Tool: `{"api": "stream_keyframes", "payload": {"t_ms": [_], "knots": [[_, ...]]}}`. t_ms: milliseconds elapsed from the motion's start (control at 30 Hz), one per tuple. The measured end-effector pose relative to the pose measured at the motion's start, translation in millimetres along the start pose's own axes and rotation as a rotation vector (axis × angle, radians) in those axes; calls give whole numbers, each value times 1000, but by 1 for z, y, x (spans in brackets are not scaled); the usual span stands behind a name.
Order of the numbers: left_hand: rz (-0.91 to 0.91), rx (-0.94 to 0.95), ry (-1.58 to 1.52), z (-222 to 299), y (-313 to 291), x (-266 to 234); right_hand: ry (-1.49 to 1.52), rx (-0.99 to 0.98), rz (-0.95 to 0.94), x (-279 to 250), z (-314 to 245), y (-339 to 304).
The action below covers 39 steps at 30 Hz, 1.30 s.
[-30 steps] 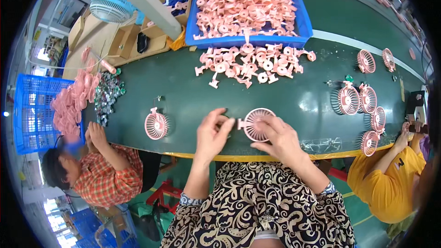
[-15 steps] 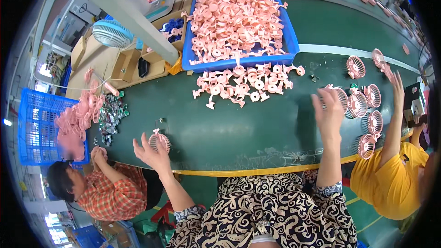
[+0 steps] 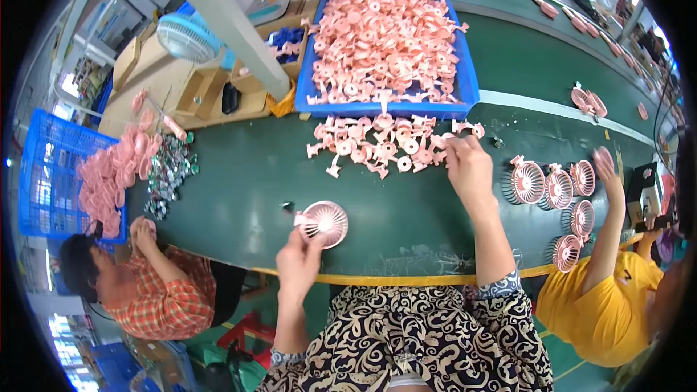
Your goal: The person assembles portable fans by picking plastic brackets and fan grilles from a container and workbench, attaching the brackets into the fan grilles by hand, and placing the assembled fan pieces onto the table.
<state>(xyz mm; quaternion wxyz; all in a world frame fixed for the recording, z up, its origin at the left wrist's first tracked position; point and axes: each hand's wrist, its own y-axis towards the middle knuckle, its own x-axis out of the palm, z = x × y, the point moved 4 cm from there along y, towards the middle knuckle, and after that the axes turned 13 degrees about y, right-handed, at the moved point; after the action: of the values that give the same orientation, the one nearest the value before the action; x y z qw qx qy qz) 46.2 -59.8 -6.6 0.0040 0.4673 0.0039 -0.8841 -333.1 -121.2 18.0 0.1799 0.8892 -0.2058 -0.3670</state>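
My left hand (image 3: 299,261) pinches the near-left side of a round pink fan grille (image 3: 328,223), holding it just over the green table. A small dark piece (image 3: 288,207) shows beside the grille, too blurred to name. At the right end of a loose heap of small pink plastic parts (image 3: 385,141), my right hand (image 3: 472,174) has its fingers closed on a part, mostly hidden by the fingertips. These parts have a round disc and a short stem.
Behind the heap stands a blue tray (image 3: 388,109) piled with the same parts. Several pink fan grilles (image 3: 528,180) sit at the right, near a co-worker's hand (image 3: 610,174). At left are small metallic pieces (image 3: 170,174), a blue crate (image 3: 51,174) and another person (image 3: 156,290).
My left hand has closed on the fan grille and brought it right. My right hand has moved left from the finished-looking grilles to the heap and closed its fingers.
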Motion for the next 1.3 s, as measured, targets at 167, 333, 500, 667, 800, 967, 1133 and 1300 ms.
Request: {"api": "stream_keyframes", "payload": {"t_ms": [167, 333, 500, 667, 800, 967, 1133, 1300], "knots": [[-314, 180, -115, 54, -12, 24, 492, 416, 13, -21, -5, -49], [-232, 182, -114, 53, -5, 23, 482, 569, -69, -24, 8, -103], [-2, 372, -45, 77, 8, 9, -102, 226, 78, -40, 5, -105], [50, 340, 197, 65, 14, 19, -168, 195, 14, -47, 11, -115], [147, 359, 317, 65, 12, 22, -44, 206, 8, -55, 13, -121], [140, 366, 315, 71, 12, 21, 73, 359, -176, -48, -25, -105], [88, 349, 187, 74, 7, 24, 416, 6, -210, 4, -82, -98], [157, 438, 178, 82, 1, 28, 154, -164, -286, 40, -89, -93]]}}
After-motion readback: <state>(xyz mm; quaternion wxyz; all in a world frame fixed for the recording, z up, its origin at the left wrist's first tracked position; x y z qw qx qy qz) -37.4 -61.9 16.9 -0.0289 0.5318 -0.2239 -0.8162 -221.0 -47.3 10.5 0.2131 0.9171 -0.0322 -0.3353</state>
